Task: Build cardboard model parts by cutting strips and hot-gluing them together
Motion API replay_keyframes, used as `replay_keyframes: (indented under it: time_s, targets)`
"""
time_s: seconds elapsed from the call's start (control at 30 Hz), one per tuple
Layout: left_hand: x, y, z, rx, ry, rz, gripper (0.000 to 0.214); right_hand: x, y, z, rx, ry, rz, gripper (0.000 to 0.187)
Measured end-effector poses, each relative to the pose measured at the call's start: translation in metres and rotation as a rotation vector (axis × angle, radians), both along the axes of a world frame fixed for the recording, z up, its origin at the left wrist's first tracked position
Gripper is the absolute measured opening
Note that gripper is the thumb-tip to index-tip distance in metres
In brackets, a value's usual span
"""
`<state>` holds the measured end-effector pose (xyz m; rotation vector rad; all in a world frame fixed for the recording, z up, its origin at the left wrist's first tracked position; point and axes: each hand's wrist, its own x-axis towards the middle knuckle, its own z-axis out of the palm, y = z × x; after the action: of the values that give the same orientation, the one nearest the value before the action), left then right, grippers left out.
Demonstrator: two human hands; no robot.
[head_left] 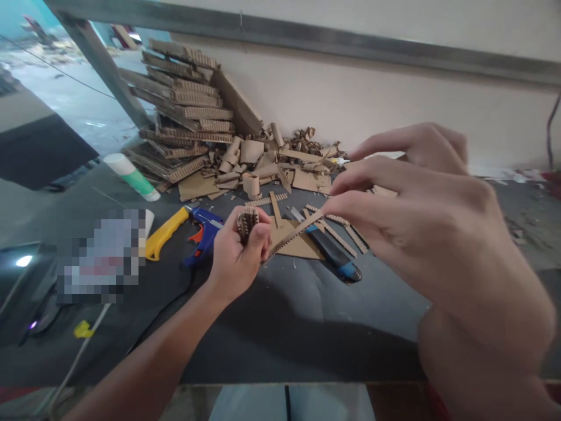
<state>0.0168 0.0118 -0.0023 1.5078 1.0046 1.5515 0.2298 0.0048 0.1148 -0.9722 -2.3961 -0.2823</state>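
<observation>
My left hand is closed around a small coil of corrugated cardboard, its ridged edge showing above the thumb. Between the thumb and fingertips of my right hand is a narrow corrugated cardboard strip. The strip slants down to the left hand, where its lower end passes by the fingers; whether it joins the coil cannot be made out. Under and behind the strip lie a black and blue utility knife and a flat cardboard piece. Beside the left hand rests a blue hot glue gun.
Stacked corrugated strips and cardboard scraps fill the back of the dark table. A yellow-handled tool, a green and white tube and a blurred-out item lie left. A metal bar crosses behind.
</observation>
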Motion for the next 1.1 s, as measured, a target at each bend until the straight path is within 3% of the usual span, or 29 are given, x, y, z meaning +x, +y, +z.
replay_keyframes:
  time_s: [0.1, 0.2, 0.3, 0.43, 0.7, 0.87, 0.93, 0.97, 1.03, 1.1]
  targets:
    - [0.001, -0.001, -0.002, -0.011, 0.186, -0.022, 0.021, -0.005, 0.003, -0.002, 0.056, -0.029, 0.018, 0.028]
    - [0.003, -0.002, -0.002, 0.095, 0.321, 0.002, 0.017, -0.007, 0.004, -0.003, 0.057, -0.028, 0.015, 0.029]
    - [0.005, -0.002, -0.003, 0.146, 0.298, 0.011, 0.015, -0.008, 0.002, -0.002, 0.036, -0.015, 0.022, 0.03]
    - [0.007, -0.004, -0.007, 0.072, 0.269, -0.035, 0.019, -0.011, -0.001, 0.002, -0.008, 0.052, 0.067, 0.03]
    - [0.006, -0.004, 0.001, 0.07, 0.419, -0.097, 0.01, -0.014, -0.004, 0.0, 0.02, 0.086, 0.061, 0.035]
    - [0.011, -0.007, 0.003, 0.01, 0.262, -0.112, 0.009, -0.018, -0.011, 0.015, 0.071, 0.218, -0.04, 0.026]
    - [0.015, -0.008, 0.002, -0.031, 0.162, -0.09, 0.013, -0.015, -0.009, 0.016, 0.0, 0.342, -0.065, 0.046]
    - [0.018, -0.008, 0.002, -0.047, 0.123, -0.079, 0.014, -0.011, -0.006, 0.012, -0.028, 0.409, -0.002, 0.054]
    - [0.023, -0.008, 0.001, -0.057, 0.105, -0.061, 0.017, -0.002, 0.003, -0.004, -0.21, 0.526, 0.043, 0.059]
    - [0.028, -0.007, 0.0, -0.036, 0.157, -0.031, 0.019, 0.006, 0.011, -0.03, -0.421, 0.515, 0.093, 0.053]
